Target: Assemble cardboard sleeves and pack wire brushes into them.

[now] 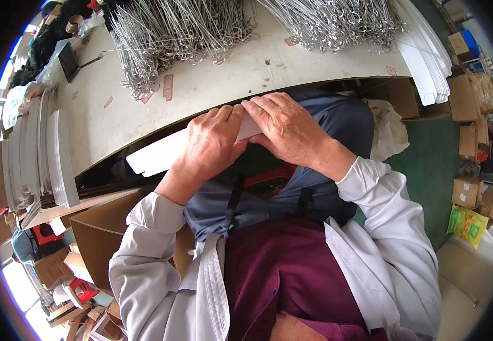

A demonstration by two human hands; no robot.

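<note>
Both hands pinch a white card strip at the table's near edge.

From the head camera: the left hand [215,139] and the right hand [286,128] meet just above the picture's centre, fingers curled narrow around one white card strip [158,154]. The strip runs out from under the left hand toward eight o'clock, lying along the pale worktable's [212,82] front edge; its right end shows as a small white patch between the two hands. At twelve o'clock a heap of wire hooks [170,31] covers the tabletop, with a second heap [337,23] at one o'clock. Stacks of white card [47,153] stand at nine o'clock, more white sheets [428,57] at two o'clock. Brown cartons [474,193] sit on the green floor at three o'clock.
</note>
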